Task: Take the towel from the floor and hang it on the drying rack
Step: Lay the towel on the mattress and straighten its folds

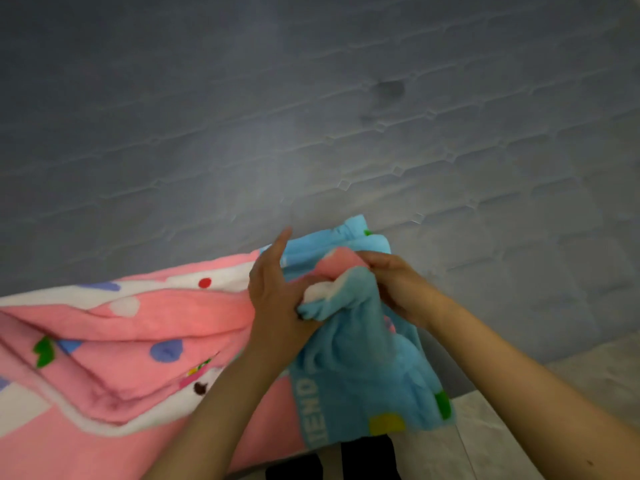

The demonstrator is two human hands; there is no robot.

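A large towel (pixel 145 327), pink with white patches, coloured dots and a light blue end, stretches from the lower left to the middle of the head view, draped in folds. Its blue end (pixel 367 368) hangs down at the centre and carries white letters. My left hand (pixel 277 306) grips the bunched blue and white cloth from the left, with its index finger pointing up. On the right side of that same bunch, my right hand (pixel 398 285) pinches the cloth. No drying rack is visible; whatever holds the towel up is hidden under it.
A grey wall (pixel 311 116) with a raised brick-like pattern fills the upper part of the view, close behind the towel. Pale marbled floor (pixel 519 427) shows at the lower right. Dark shapes (pixel 367 459), cut off by the frame, sit at the bottom edge below the blue end.
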